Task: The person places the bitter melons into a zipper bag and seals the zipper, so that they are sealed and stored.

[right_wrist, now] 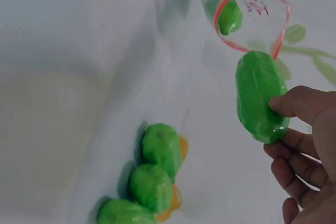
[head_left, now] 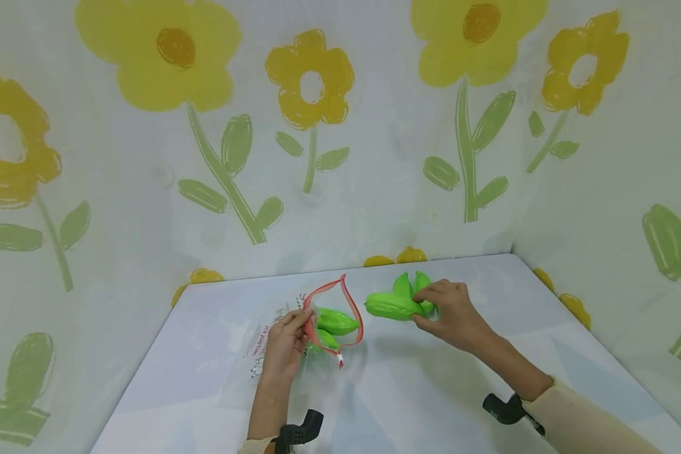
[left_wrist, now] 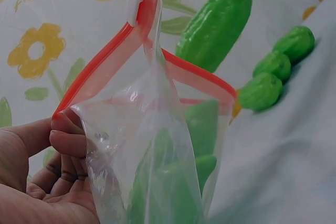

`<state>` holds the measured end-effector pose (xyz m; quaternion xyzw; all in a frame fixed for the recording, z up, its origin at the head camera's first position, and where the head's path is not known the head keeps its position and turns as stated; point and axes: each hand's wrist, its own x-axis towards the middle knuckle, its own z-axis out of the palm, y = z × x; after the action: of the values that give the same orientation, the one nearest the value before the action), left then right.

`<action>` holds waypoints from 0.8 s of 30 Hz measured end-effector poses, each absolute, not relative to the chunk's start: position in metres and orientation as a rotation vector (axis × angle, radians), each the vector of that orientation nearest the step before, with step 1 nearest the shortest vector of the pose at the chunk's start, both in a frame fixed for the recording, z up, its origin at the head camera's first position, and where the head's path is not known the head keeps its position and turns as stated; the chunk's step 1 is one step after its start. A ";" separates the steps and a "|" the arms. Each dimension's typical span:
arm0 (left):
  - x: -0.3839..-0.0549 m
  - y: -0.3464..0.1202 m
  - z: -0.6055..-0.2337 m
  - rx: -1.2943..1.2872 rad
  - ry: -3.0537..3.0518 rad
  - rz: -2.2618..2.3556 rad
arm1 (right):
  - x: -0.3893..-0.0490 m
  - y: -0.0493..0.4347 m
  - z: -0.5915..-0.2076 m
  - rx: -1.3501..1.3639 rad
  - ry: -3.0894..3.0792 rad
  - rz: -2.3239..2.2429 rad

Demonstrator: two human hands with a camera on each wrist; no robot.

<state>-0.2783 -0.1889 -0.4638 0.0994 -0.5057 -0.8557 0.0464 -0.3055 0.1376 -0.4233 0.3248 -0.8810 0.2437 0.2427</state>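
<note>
A clear zip bag [left_wrist: 123, 150] with a red zipper edge and a white slider [left_wrist: 134, 8] stands with its mouth spread wide. My left hand [head_left: 284, 347] pinches the left side of its rim. Inside the bag lie green, ridged bitter melons [head_left: 336, 322], seen through the plastic in the left wrist view. My right hand [head_left: 453, 315] grips one end of another bitter melon [right_wrist: 258, 90] between thumb and fingers. Its free end points at the bag's mouth, close to the red rim in the right wrist view.
Three loose bitter melons [right_wrist: 150, 187] lie in a row on the white table [head_left: 431, 391], behind my right hand. A cloth wall with printed yellow flowers [head_left: 309, 82] rises along the table's far edge and sides. Each wrist wears a black camera mount [head_left: 301, 430].
</note>
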 end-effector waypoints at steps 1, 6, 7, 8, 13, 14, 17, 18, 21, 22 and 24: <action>-0.279 -0.189 -0.464 0.301 -1.545 -2.613 | -0.305 0.134 -0.423 0.894 -2.416 0.656; -0.279 -0.188 -0.463 0.300 -1.528 -2.627 | -0.305 0.120 -0.424 0.938 -2.427 0.617; -0.280 -0.188 -0.463 0.296 -1.527 -2.630 | -0.304 0.118 -0.424 0.946 -2.426 0.611; -0.280 -0.188 -0.462 0.295 -1.522 -2.633 | -0.304 0.116 -0.425 0.953 -2.425 0.607; -0.281 -0.187 -0.461 0.286 -1.521 -2.640 | -0.305 0.105 -0.426 0.967 -2.443 0.573; -0.281 -0.187 -0.460 0.284 -1.522 -2.640 | -0.305 0.103 -0.427 0.972 -2.444 0.570; -0.281 -0.187 -0.459 0.268 -1.535 -2.633 | -0.305 0.097 -0.427 0.988 -2.442 0.570; -0.280 -0.187 -0.459 0.267 -1.538 -2.632 | -0.305 0.095 -0.428 0.993 -2.443 0.571; -0.279 -0.188 -0.461 0.279 -1.522 -2.641 | -0.305 0.089 -0.431 1.004 -2.455 0.566; -0.278 -0.188 -0.462 0.282 -1.515 -2.645 | -0.305 0.088 -0.432 1.008 -2.461 0.561; -0.277 -0.188 -0.464 0.292 -1.501 -2.656 | -0.304 0.085 -0.434 1.011 -2.474 0.556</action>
<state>-0.2771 -0.1880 -0.4644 0.0952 -0.4894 -0.8660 0.0387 -0.3045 0.0849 -0.4345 0.3626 -0.8871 0.1994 0.2044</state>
